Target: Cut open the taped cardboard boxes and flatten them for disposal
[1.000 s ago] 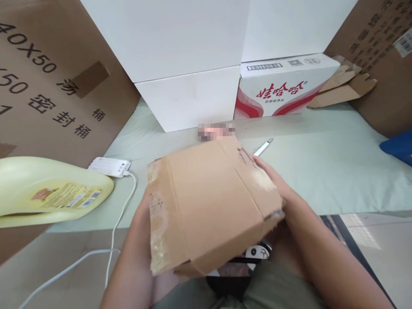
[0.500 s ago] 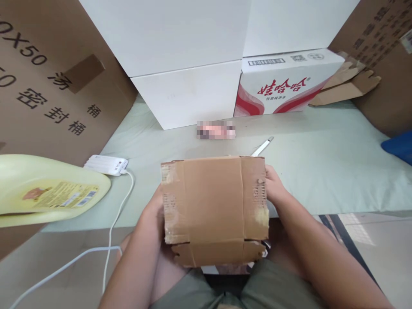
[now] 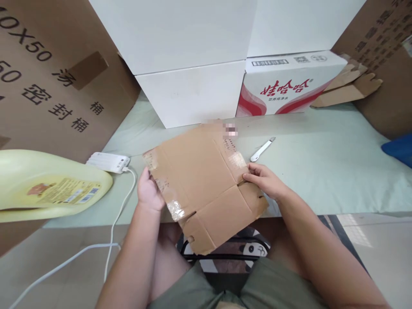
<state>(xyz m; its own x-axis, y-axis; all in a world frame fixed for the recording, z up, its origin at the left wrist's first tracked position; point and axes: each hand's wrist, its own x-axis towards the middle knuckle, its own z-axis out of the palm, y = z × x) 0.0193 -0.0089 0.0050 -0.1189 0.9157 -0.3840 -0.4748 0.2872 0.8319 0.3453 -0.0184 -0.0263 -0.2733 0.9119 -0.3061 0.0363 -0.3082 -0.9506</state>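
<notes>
A flattened cardboard box is held tilted over the front edge of the cloth-covered table, its slotted flap hanging toward my lap. My left hand grips its left edge, with the fingers partly hidden behind the board. On the right edge, near a slot at the fold, my right hand pinches the cardboard between thumb and fingers. Torn, taped patches show along both sides of the board. Just beyond my right hand lies a white utility knife on the table.
White boxes and a red-and-white printed carton line the back. A power bank with a white cable and a pale yellow jug lie left. Large brown cartons flank both sides. A blue object sits far right.
The cardboard has turned and swung so its far end points up and right and its flap has spread open. Both hands now show more clearly, and the whole knife is uncovered.
</notes>
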